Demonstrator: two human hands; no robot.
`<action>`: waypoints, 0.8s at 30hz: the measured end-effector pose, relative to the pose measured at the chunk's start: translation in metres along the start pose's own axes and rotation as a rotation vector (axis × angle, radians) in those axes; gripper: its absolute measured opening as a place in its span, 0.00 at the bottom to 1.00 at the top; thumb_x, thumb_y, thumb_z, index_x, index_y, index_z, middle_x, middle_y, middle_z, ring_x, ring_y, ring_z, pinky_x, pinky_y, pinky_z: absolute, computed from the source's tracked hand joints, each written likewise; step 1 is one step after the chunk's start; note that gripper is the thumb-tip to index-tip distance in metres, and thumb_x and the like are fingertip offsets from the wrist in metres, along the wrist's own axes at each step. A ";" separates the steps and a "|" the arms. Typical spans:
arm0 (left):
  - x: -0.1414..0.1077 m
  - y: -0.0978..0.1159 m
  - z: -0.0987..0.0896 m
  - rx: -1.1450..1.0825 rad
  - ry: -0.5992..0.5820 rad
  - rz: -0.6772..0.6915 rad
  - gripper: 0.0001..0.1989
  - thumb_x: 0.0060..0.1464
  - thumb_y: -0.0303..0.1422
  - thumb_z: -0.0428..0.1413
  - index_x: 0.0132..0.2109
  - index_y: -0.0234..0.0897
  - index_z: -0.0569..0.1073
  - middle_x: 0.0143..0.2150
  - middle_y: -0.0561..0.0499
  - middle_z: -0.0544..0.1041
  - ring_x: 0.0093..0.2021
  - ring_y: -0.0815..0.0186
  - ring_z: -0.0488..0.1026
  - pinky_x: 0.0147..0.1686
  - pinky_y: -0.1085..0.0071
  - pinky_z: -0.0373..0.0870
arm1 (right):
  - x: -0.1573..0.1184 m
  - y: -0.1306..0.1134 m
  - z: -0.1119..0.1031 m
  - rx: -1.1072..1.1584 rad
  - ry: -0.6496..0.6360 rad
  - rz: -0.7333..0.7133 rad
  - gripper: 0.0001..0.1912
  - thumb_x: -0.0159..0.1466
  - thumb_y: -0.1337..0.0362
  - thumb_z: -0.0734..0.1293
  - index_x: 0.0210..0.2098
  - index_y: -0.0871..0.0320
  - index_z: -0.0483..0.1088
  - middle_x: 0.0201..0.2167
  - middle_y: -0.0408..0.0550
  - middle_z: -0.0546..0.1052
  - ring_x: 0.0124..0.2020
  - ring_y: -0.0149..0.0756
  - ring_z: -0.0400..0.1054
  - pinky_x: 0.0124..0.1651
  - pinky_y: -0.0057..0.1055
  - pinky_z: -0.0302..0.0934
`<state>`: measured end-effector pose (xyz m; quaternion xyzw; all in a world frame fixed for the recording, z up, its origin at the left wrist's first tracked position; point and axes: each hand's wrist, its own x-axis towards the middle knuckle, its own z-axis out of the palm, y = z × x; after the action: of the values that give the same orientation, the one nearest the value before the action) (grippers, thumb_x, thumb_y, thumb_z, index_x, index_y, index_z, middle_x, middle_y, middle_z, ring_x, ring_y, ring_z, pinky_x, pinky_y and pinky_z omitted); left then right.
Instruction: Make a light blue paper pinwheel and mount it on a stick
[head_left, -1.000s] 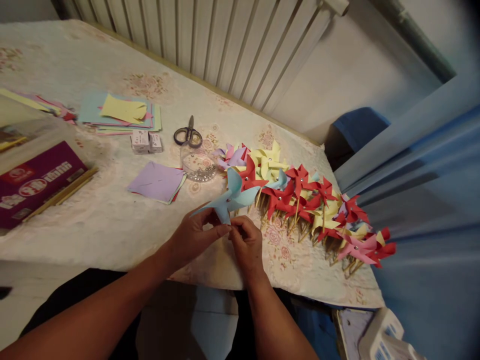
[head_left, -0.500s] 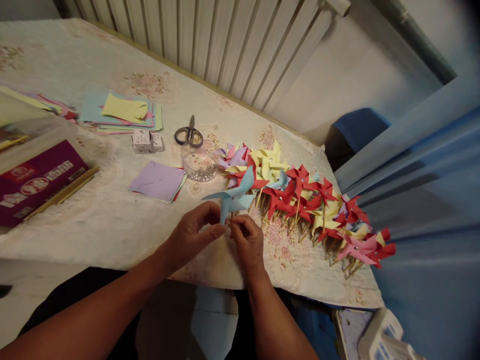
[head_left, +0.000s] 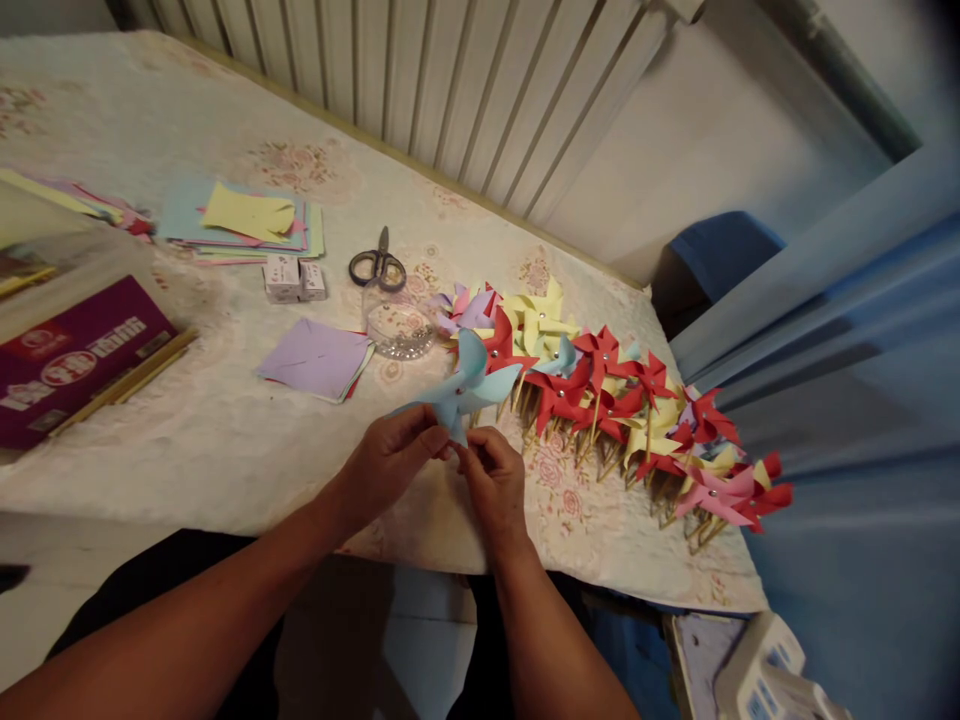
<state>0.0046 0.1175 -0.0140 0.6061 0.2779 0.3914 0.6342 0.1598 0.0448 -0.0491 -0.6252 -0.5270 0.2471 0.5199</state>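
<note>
Between my two hands, above the table's near part, is a light blue paper pinwheel (head_left: 469, 385) with a small pin at its centre. My left hand (head_left: 397, 450) is closed, its thumb and fingers pinching near the lower blade. My right hand (head_left: 495, 480) is also closed, with its fingertips close to the left thumb under the pinwheel; the stick there is mostly hidden by the fingers. Just beyond the pinwheel lie several finished pinwheels (head_left: 600, 400) in red, yellow, pink, purple and blue on wooden sticks.
A clear dish of pins (head_left: 405, 345), black scissors (head_left: 379, 265), purple paper squares (head_left: 311, 358) and two small boxes (head_left: 294, 280) lie left of the pinwheels. Farther left are stacked coloured sheets (head_left: 172, 210) and a purple carton (head_left: 82, 360). A blue curtain (head_left: 862, 430) hangs at right.
The blue pinwheel has turned and its blades point differently. My left fingers have shifted slightly toward its lower blade; my right hand has barely moved.
</note>
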 end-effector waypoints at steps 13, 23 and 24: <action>0.001 -0.007 -0.001 0.027 0.025 -0.069 0.09 0.51 0.38 0.63 0.34 0.37 0.74 0.29 0.55 0.74 0.32 0.67 0.70 0.34 0.70 0.68 | -0.001 -0.006 0.004 0.020 -0.022 0.002 0.05 0.64 0.66 0.67 0.33 0.54 0.75 0.30 0.43 0.74 0.30 0.32 0.68 0.32 0.28 0.61; 0.000 -0.003 -0.023 -0.173 0.142 -0.092 0.12 0.59 0.42 0.58 0.39 0.37 0.76 0.36 0.49 0.77 0.36 0.65 0.72 0.40 0.67 0.70 | 0.000 -0.001 0.000 0.094 -0.002 0.027 0.03 0.64 0.66 0.67 0.33 0.54 0.74 0.31 0.42 0.75 0.27 0.30 0.67 0.30 0.27 0.61; -0.001 -0.004 -0.023 -0.200 0.144 -0.055 0.12 0.59 0.42 0.59 0.42 0.38 0.77 0.39 0.48 0.78 0.39 0.64 0.73 0.43 0.66 0.71 | -0.001 -0.001 0.000 0.092 -0.004 0.028 0.03 0.64 0.65 0.67 0.33 0.54 0.74 0.31 0.42 0.75 0.27 0.30 0.67 0.30 0.27 0.62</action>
<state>-0.0147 0.1296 -0.0210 0.5025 0.2988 0.4419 0.6804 0.1591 0.0442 -0.0486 -0.6076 -0.5072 0.2795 0.5436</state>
